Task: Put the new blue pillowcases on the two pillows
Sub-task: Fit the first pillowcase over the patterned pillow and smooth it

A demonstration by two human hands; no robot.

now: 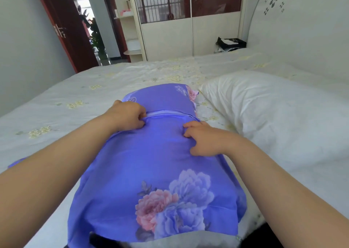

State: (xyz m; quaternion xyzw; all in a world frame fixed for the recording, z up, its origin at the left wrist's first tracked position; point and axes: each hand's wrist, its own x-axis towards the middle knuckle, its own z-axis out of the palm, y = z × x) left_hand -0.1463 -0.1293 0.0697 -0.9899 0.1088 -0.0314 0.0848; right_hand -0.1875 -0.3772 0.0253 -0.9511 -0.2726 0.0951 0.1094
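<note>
Blue pillowcase (156, 162): spread lengthwise down the centre of the frame on the bed (56, 119), printed with pink and lilac peonies; near end cut off by the lower edge, so fullness there hard to judge.
Opening: a fold across the case just above mid-frame, with a pale strip showing in the gap; whether pillow or lining, cannot tell.
Left hand (126, 116): left of centre, fingers curled and pinching the fold's edge; fingertips buried in the fabric.
Right hand (204, 140): right of centre, fingers bent and gripping bunched blue cloth just below the fold; thumb hidden.
Bare white pillow (273, 115): right of frame, uncovered, lying just beside the blue case, its far right side running out of view.
Second blue piece (16, 163): a sliver at the left edge, mostly hidden behind the left forearm.
Background: wardrobe (188, 21) at top centre, headboard (292, 21) upper right, open doorway (90, 21) upper left; dark bag (230, 42) beyond the bed, contents indistinct.
</note>
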